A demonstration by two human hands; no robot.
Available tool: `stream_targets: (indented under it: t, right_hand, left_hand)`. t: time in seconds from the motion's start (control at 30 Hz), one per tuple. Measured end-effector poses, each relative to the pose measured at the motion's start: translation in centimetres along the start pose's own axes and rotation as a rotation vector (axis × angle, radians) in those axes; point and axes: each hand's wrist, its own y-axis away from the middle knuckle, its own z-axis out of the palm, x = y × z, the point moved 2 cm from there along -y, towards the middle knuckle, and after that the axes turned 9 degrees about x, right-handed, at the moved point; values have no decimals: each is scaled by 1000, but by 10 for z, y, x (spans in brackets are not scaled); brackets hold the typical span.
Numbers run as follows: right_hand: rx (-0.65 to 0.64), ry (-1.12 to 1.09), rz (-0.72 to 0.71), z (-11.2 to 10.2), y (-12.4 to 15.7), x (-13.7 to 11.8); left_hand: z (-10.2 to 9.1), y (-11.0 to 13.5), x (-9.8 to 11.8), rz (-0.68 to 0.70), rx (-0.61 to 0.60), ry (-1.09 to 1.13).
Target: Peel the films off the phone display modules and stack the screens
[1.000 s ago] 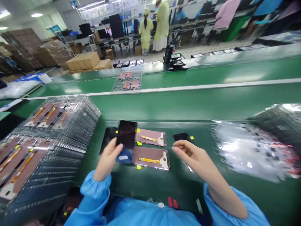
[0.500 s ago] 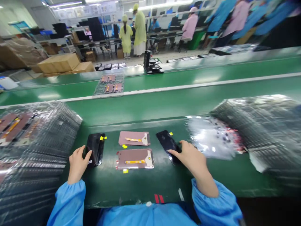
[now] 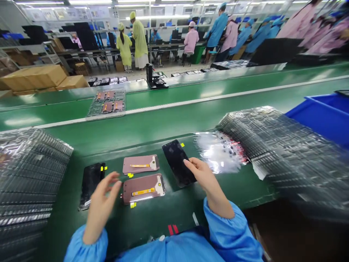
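My right hand (image 3: 204, 178) grips the right edge of a black phone screen (image 3: 176, 160), thumb on top of the glass; the screen bears a yellow tab at its far corner. My left hand (image 3: 105, 202) is above the mat with its fingers apart and holds nothing. It is between a dark phone screen (image 3: 91, 180) at the left, partly hidden behind it, and the pinkish-backed screens in the middle. Of these, the upper screen (image 3: 127, 164) and the lower screen (image 3: 144, 198) lie back up, each with an orange flex cable and a yellow tab.
Tall stacks of clear plastic trays stand left (image 3: 46, 174) and right (image 3: 261, 145). Clear film (image 3: 215, 160) lies beside the right stack, with a blue bin (image 3: 313, 112) beyond. Across the green bench sits a tray of screens (image 3: 106, 105). People work in the background.
The view has swung to the right, bringing the blue bin in. My left hand has let go of the left screen and moved right. My right hand still holds the black screen.
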Motion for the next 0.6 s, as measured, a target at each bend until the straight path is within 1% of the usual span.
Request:
stream_targets:
  t: [0.07,0.1,0.13,0.17,0.2,0.23,0.3,0.37,0.5,0.6]
  right_hand:
    - [-3,-172,2,17,16,-15]
    - [-3,-240,5,26,24,-21]
    - [1,-296,8,36,33,-27]
    - [7,-340,7,46,41,-31]
    - [10,-373,2,54,47,-33]
    - [9,-395,-10,60,51,-35]
    - [13,-408,-49,64,52,-37]
    - [60,-386,-101,60,44,-39]
    - [232,-260,-215,39,22,-48]
    - [304,-148,-294,33,16,-56]
  left_hand:
    - [36,21,15,-145,-338,303]
    - [54,32,23,-194,-483,434]
    - [69,43,29,-232,-579,542]
    - [81,52,33,-262,-610,619]
    - [91,59,36,-288,-601,668]
    - [97,65,37,-313,-565,699]
    - [102,71,36,-353,-490,727]
    - [101,72,32,-374,-479,743]
    - [97,72,27,-385,-523,741]
    - [97,74,28,-378,-522,707]
